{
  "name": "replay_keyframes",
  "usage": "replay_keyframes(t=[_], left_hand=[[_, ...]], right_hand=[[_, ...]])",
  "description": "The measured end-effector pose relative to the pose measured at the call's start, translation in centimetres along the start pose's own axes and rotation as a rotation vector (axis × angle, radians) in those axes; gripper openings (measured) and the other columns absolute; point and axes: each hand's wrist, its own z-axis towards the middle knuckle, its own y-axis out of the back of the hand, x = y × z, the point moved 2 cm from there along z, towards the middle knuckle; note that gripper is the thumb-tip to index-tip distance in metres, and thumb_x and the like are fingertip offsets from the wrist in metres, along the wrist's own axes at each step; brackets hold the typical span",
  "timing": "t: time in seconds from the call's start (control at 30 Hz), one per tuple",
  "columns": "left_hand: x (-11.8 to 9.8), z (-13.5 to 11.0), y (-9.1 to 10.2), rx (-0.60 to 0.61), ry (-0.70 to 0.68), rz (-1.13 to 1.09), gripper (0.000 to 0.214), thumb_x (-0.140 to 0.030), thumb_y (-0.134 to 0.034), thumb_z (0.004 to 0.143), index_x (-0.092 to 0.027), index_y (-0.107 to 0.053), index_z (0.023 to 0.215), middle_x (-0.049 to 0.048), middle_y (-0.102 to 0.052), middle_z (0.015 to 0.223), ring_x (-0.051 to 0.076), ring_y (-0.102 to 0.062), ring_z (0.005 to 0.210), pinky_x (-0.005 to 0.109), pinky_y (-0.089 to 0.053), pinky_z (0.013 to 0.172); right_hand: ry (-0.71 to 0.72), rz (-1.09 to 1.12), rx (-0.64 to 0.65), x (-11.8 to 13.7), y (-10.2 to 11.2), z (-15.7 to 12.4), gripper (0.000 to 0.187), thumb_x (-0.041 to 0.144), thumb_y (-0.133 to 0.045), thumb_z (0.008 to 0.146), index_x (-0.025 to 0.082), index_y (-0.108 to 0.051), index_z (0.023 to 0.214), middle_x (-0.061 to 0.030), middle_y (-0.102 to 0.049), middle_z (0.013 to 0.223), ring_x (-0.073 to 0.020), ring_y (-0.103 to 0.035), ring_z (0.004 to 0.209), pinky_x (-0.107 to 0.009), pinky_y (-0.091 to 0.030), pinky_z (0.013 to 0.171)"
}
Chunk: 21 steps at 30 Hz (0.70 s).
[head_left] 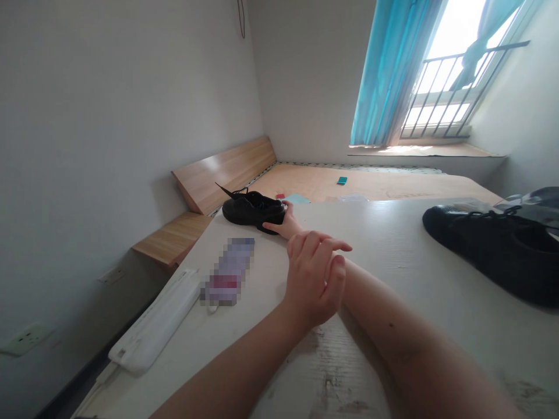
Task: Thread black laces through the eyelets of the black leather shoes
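A black lace-up shoe is at the far left edge of the white table, its toe to the left and a loose lace sticking up. My right hand reaches across and grips it at the heel end, thumb low on its side. Over my right wrist lies my left hand, its fingers curled round the forearm and one finger pointing right. A second black shoe stands at the table's right side, its toe to the left and its laces on top.
On the left of the white table lie a blurred-out phone-like object and a white power strip with a cable. Clear plastic is behind the right shoe. Beyond is a bed board with a small teal item.
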Motion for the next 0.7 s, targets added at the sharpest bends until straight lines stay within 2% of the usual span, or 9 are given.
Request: replay_keyframes(t=[0.1,0.27,0.33,0.5,0.7], left_hand=[[0.1,0.0,0.0,-0.003,-0.034,0.012,0.023,-0.018,-0.042,0.087,-0.020,-0.063,0.096,0.0055,-0.061,0.094,0.021,-0.051,0.098,0.040,-0.035,0.093],[0.3,0.0,-0.2,0.007,-0.049,0.021,0.022,-0.018,-0.044,0.086,-0.020,-0.063,0.096,0.0055,-0.061,0.094,0.021,-0.051,0.095,0.040,-0.036,0.092],[0.3,0.0,-0.3,0.005,-0.050,0.020,0.021,-0.017,-0.044,0.085,-0.019,-0.063,0.095,0.0055,-0.062,0.093,0.021,-0.051,0.094,0.040,-0.036,0.091],[0.2,-0.1,-0.4,0.018,-0.081,0.015,0.022,-0.016,-0.043,0.086,-0.019,-0.062,0.095,0.0054,-0.062,0.092,0.020,-0.052,0.093,0.040,-0.036,0.091],[0.3,-0.2,-0.4,0.039,-0.072,0.040,0.022,-0.016,-0.043,0.086,-0.020,-0.062,0.096,0.0050,-0.062,0.093,0.021,-0.052,0.094,0.040,-0.036,0.091]], right_hand=[[-0.013,0.020,0.010,-0.3,-1.8,2.1,0.083,0.052,-0.073,0.071,0.020,-0.033,0.136,-0.0102,-0.059,0.118,-0.0266,-0.058,0.110,-0.046,-0.047,0.095],[0.052,0.041,0.078,-1.1,-2.6,4.6,0.046,0.039,-0.062,0.088,0.016,-0.051,0.127,-0.0098,-0.058,0.120,-0.0227,-0.060,0.104,-0.045,-0.050,0.089],[0.063,0.028,0.086,-1.5,-2.5,5.1,0.040,0.037,-0.059,0.091,0.016,-0.054,0.124,-0.0094,-0.058,0.121,-0.0218,-0.060,0.103,-0.044,-0.051,0.088],[0.033,-0.066,0.075,-2.2,-2.4,5.0,0.037,0.037,-0.057,0.092,0.016,-0.055,0.123,-0.0093,-0.059,0.119,-0.0211,-0.061,0.101,-0.043,-0.052,0.087],[0.031,-0.206,0.081,-1.3,-1.8,3.7,0.043,0.041,-0.056,0.092,0.017,-0.052,0.128,-0.0103,-0.058,0.123,-0.0228,-0.059,0.106,-0.046,-0.050,0.090]])
